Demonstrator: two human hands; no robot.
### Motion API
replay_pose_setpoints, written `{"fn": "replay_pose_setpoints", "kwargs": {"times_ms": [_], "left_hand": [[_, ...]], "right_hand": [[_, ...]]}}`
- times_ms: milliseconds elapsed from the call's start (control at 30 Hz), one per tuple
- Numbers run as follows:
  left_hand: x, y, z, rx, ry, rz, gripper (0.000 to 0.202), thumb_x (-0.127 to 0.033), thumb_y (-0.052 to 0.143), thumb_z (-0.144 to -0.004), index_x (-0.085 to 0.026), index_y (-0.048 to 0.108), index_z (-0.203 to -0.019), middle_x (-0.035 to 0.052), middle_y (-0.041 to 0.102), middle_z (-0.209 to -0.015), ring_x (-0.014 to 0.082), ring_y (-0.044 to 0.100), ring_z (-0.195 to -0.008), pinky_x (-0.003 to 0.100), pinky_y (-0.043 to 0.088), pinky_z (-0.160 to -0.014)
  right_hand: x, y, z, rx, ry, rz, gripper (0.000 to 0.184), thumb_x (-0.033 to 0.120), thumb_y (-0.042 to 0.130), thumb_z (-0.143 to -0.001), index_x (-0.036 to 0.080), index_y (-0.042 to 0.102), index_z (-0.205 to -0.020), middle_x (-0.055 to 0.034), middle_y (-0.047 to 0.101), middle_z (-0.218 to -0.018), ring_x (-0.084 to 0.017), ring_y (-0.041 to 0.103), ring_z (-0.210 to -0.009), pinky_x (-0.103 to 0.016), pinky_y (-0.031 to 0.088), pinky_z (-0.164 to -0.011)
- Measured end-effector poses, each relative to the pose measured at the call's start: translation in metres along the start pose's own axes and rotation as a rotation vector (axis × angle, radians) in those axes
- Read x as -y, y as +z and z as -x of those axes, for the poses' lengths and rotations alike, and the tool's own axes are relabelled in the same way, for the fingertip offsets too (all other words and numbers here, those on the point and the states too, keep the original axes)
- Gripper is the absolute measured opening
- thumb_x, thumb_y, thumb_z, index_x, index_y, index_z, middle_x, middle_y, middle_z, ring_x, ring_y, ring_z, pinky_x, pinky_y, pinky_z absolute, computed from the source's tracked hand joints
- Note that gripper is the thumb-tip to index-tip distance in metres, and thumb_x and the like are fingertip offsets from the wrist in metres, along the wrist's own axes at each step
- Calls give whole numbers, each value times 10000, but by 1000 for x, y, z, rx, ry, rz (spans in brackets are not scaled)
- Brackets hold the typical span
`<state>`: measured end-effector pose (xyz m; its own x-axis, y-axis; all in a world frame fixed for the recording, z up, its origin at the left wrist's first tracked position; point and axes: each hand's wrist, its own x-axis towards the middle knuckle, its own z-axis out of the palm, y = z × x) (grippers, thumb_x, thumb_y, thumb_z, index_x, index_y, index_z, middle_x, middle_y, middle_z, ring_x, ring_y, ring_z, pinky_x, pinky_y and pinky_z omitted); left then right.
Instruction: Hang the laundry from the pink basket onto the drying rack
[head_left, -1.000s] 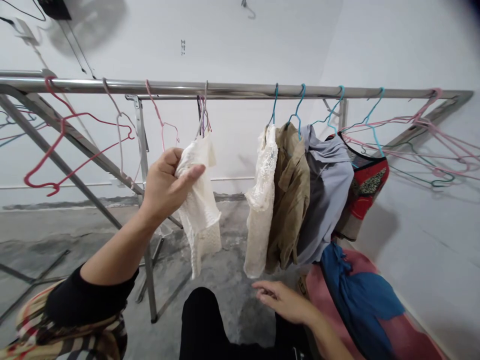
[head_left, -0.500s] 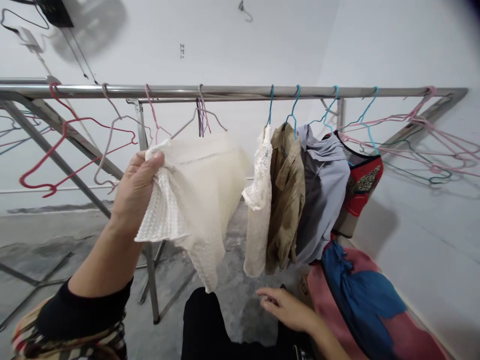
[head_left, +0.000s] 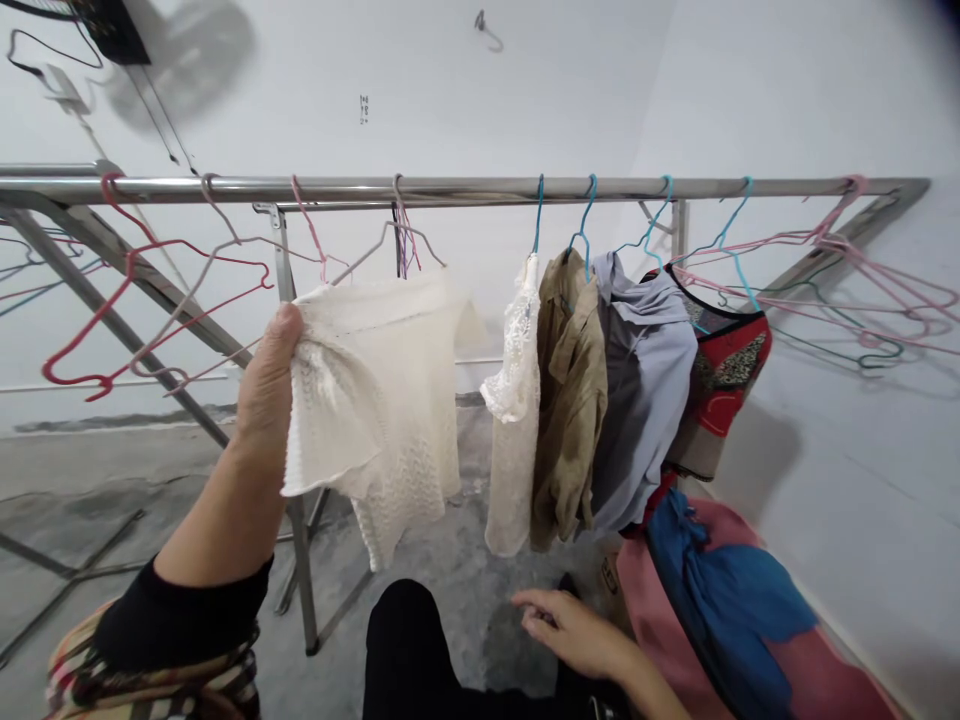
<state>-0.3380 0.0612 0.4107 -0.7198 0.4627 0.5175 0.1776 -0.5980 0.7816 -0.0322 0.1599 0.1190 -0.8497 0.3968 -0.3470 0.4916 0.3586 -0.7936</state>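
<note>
My left hand [head_left: 271,375] is closed on the upper left corner of a cream knit garment [head_left: 409,400], with the thumb on the near side. The cloth hangs from the hand over to a grey hanger [head_left: 390,228] on the rail; how it sits on that hanger is partly hidden. Lower down, my right hand [head_left: 566,625] hovers above my lap with its index finger stretched out and the others loosely bent. It holds nothing and touches no clothing. Nearest above it hang a white lace top [head_left: 515,400] and an olive shirt [head_left: 571,410].
A metal rail [head_left: 465,188] runs across the view. Bare hangers hang at its left, among them a red hanger [head_left: 131,270], and pink hangers [head_left: 847,240] at its right. Beyond the olive shirt come a grey top [head_left: 649,390] and a red top [head_left: 731,375]. Blue cloth [head_left: 739,590] lies on something pink.
My left hand has drawn slightly left, and the garment has swung left and hangs flatter. A mauve hanger beside it has turned. My right hand has barely moved.
</note>
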Motion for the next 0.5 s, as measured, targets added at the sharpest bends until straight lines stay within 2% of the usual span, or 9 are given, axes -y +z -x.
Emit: {"fn": "replay_pose_setpoints", "kwargs": {"times_ms": [67,100,167,233,300,367,433,500], "left_hand": [[-5,-3,1,1,-70,45,358,-483,768,-711,-210,538,-744,6,617,-699,173,622,-685,297,529,-658],[-6,-3,1,-36,-44,64,381,-425,826,-645,-211,522,-730,-10,606,-684,156,604,-658,283,521,-645],[-4,-4,-1,-148,140,25,431,-312,874,-550,-205,484,-700,-46,569,-656,104,542,-604,240,484,-618],[2,-3,-3,-269,394,-83,398,-259,839,-563,-195,465,-684,-64,515,-643,66,473,-579,205,427,-592],[11,-3,-6,-345,589,-212,339,-219,791,-588,-192,465,-676,-74,444,-630,56,413,-562,204,368,-562],[20,-5,-7,-374,665,-342,307,-197,776,-593,-194,479,-671,-76,399,-617,65,373,-547,229,331,-547],[30,-11,-8,-376,675,-460,293,-201,792,-595,-195,507,-663,-68,414,-609,78,363,-545,253,313,-547],[38,-18,-10,-369,703,-555,299,-218,826,-588,-195,532,-642,-52,452,-606,92,380,-555,266,320,-561]], "right_hand": [[-3,2,-2,3,-5,-3,453,427,521,-844,312,642,-1266,-45,707,-1075,-263,637,-1052,-412,447,-962],[-4,3,-2,2,-11,-4,433,426,528,-839,347,649,-1247,-33,711,-1061,-265,643,-1041,-419,454,-952],[-4,4,-3,-8,-29,-7,385,422,540,-836,417,659,-1202,-6,720,-1032,-267,652,-1016,-425,467,-928],[0,4,-2,-33,-52,-15,358,417,542,-840,442,664,-1175,5,726,-1018,-271,653,-1008,-426,476,-906],[9,1,-1,-71,-88,-33,365,411,534,-846,381,672,-1183,-16,726,-1015,-276,652,-1004,-424,477,-897],[25,-5,1,-130,-116,-76,368,398,530,-848,269,690,-1153,-49,723,-950,-260,659,-931,-403,481,-869],[48,-16,8,-217,-146,-151,305,398,550,-838,186,706,-991,-49,696,-807,-212,643,-790,-352,486,-792],[76,-31,21,-331,-217,-236,236,411,615,-812,180,647,-769,-12,626,-670,-155,577,-659,-291,467,-684]]}}
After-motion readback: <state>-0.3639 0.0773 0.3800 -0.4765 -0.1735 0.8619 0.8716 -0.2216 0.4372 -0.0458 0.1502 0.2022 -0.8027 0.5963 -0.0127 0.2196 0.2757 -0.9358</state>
